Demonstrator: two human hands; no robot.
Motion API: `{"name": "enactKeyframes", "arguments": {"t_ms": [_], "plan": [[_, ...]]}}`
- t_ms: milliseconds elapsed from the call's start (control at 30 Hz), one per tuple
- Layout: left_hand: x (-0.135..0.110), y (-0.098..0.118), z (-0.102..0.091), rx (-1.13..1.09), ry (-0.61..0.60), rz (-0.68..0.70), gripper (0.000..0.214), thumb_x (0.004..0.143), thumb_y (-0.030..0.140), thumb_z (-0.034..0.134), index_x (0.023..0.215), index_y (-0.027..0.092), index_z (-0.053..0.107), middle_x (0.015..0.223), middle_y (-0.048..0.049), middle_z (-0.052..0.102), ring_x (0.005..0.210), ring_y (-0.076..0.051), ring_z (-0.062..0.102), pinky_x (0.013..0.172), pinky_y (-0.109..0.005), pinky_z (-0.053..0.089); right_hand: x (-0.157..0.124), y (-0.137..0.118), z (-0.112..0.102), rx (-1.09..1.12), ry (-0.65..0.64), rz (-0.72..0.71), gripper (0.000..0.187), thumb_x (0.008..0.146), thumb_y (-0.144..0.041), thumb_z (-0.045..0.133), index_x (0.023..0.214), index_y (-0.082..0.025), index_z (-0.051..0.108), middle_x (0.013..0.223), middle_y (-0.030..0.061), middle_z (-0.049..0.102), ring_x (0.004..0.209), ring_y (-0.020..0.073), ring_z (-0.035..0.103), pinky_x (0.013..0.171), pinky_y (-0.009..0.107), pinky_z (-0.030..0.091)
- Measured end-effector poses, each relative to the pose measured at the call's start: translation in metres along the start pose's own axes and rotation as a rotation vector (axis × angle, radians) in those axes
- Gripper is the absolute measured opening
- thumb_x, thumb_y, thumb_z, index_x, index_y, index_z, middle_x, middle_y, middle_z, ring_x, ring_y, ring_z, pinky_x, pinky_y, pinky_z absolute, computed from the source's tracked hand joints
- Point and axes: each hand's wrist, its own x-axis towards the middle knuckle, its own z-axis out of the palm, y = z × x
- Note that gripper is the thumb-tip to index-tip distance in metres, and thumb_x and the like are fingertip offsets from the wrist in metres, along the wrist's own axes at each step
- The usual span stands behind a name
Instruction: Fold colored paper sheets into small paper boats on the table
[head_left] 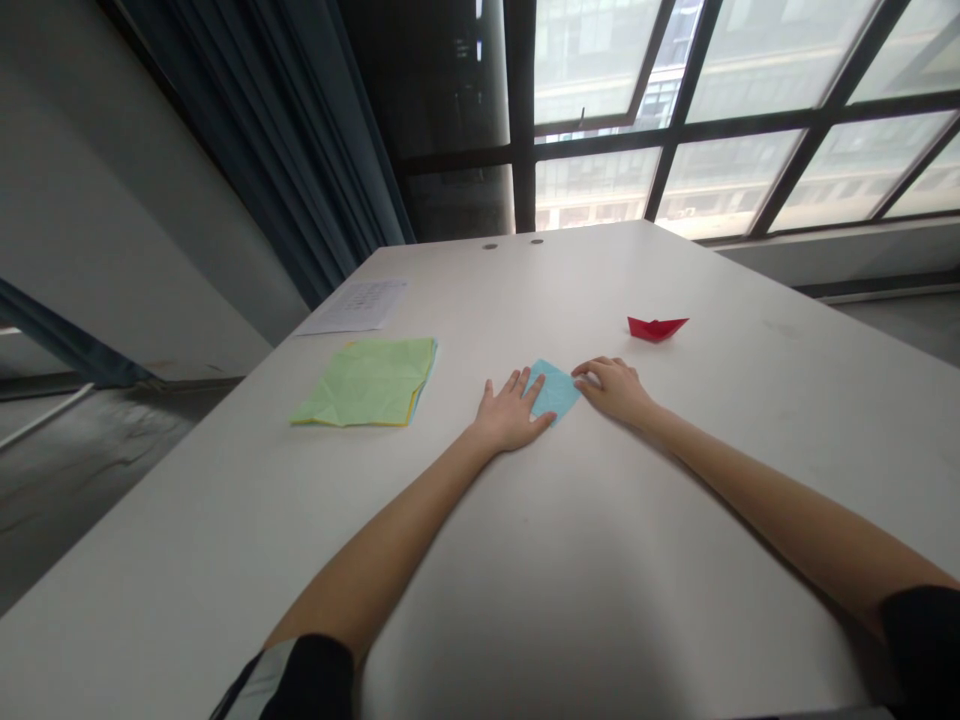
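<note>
A small folded light blue paper (556, 388) lies flat on the white table (570, 560) between my hands. My left hand (511, 414) rests flat on the table with fingers stretched out, its fingertips on the paper's left edge. My right hand (615, 388) has its fingers curled and pressed together at the paper's right corner, pinching or pressing it. A red paper boat (656, 327) stands beyond my right hand, apart from it.
A stack of crumpled green and yellow paper sheets (369, 384) lies to the left. A white printed sheet (358, 305) sits farther back left. Windows (720, 110) and a dark curtain (300, 130) stand behind the table's far edge.
</note>
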Motion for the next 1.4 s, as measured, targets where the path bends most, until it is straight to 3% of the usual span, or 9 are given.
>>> {"name": "enactKeyframes", "arguments": {"t_ms": [167, 300, 433, 633, 800, 1000, 1133, 1233, 1400], "plan": [[0.001, 0.001, 0.000, 0.010, -0.002, -0.006, 0.071, 0.082, 0.062, 0.021, 0.141, 0.024, 0.011, 0.148, -0.0090, 0.007, 0.135, -0.027, 0.009, 0.103, -0.058, 0.010, 0.000, 0.002, 0.002, 0.019, 0.082, -0.004, 0.024, 0.081, -0.026, 0.045, 0.095, -0.023, 0.064, 0.100, 0.0077, 0.064, 0.095, 0.0269, 0.051, 0.078, 0.040, 0.037], [0.002, 0.002, 0.000, -0.003, -0.007, -0.019, 0.074, 0.082, 0.062, 0.020, 0.141, 0.020, 0.012, 0.148, -0.0094, 0.008, 0.135, -0.027, 0.010, 0.104, -0.055, 0.010, -0.004, -0.005, -0.002, 0.067, 0.104, -0.239, 0.026, 0.082, -0.017, 0.043, 0.097, -0.022, 0.063, 0.100, 0.0063, 0.064, 0.099, 0.0224, 0.050, 0.085, 0.037, 0.034], [0.002, 0.002, 0.001, -0.009, 0.012, -0.018, 0.076, 0.082, 0.063, 0.019, 0.141, 0.016, 0.013, 0.148, -0.0103, 0.011, 0.135, -0.026, 0.010, 0.105, -0.054, 0.009, -0.009, -0.015, -0.004, 0.060, 0.052, -0.390, 0.021, 0.082, -0.022, 0.047, 0.094, -0.022, 0.065, 0.099, 0.0050, 0.065, 0.099, 0.0217, 0.050, 0.088, 0.037, 0.032], [0.003, 0.005, 0.003, 0.008, 0.035, -0.110, 0.087, 0.076, 0.070, 0.018, 0.141, 0.013, 0.012, 0.147, -0.0123, 0.010, 0.135, -0.028, 0.011, 0.105, -0.055, 0.008, -0.010, -0.016, -0.003, 0.073, -0.055, -0.365, 0.023, 0.084, -0.028, 0.046, 0.094, -0.023, 0.066, 0.100, 0.0048, 0.066, 0.094, 0.0212, 0.055, 0.084, 0.036, 0.035], [0.003, 0.005, 0.006, 0.035, 0.041, -0.213, 0.100, 0.068, 0.078, 0.019, 0.141, 0.010, 0.012, 0.147, -0.0151, 0.008, 0.134, -0.034, 0.008, 0.104, -0.057, 0.008, -0.012, -0.017, -0.005, 0.052, -0.042, -0.337, 0.022, 0.083, -0.035, 0.050, 0.094, -0.024, 0.065, 0.101, 0.0035, 0.066, 0.093, 0.0210, 0.055, 0.085, 0.037, 0.034], [0.004, 0.001, 0.005, 0.060, 0.041, -0.234, 0.101, 0.066, 0.080, 0.019, 0.141, 0.011, 0.014, 0.147, -0.0144, 0.010, 0.134, -0.036, 0.006, 0.103, -0.059, 0.006, -0.011, -0.016, -0.004, 0.064, -0.034, -0.342, 0.022, 0.082, -0.035, 0.051, 0.094, -0.024, 0.065, 0.100, 0.0038, 0.066, 0.093, 0.0213, 0.056, 0.085, 0.038, 0.035], [0.004, -0.001, -0.001, 0.091, 0.116, -0.178, 0.084, 0.077, 0.069, 0.010, 0.141, 0.014, 0.014, 0.148, -0.0102, 0.011, 0.135, -0.030, 0.005, 0.104, -0.058, 0.006, -0.009, -0.012, -0.002, 0.109, -0.037, -0.384, 0.023, 0.083, -0.035, 0.050, 0.096, -0.024, 0.066, 0.101, 0.0038, 0.067, 0.094, 0.0211, 0.057, 0.086, 0.037, 0.037], [0.005, 0.002, -0.007, 0.117, 0.151, -0.057, 0.073, 0.084, 0.060, 0.009, 0.140, 0.015, 0.014, 0.148, -0.0080, 0.012, 0.136, -0.025, 0.005, 0.105, -0.056, 0.007, -0.008, -0.011, -0.002, 0.126, -0.037, -0.400, 0.023, 0.083, -0.034, 0.050, 0.097, -0.024, 0.066, 0.101, 0.0031, 0.067, 0.094, 0.0212, 0.057, 0.086, 0.037, 0.038], [0.018, 0.005, -0.013, 0.109, 0.059, 0.151, 0.075, 0.082, 0.062, 0.017, 0.140, 0.014, 0.016, 0.147, -0.0099, 0.016, 0.135, -0.025, 0.010, 0.105, -0.056, 0.008, -0.009, -0.011, -0.003, 0.114, -0.039, -0.391, 0.023, 0.083, -0.034, 0.050, 0.097, -0.024, 0.066, 0.101, 0.0023, 0.067, 0.095, 0.0210, 0.057, 0.087, 0.037, 0.037]]}}
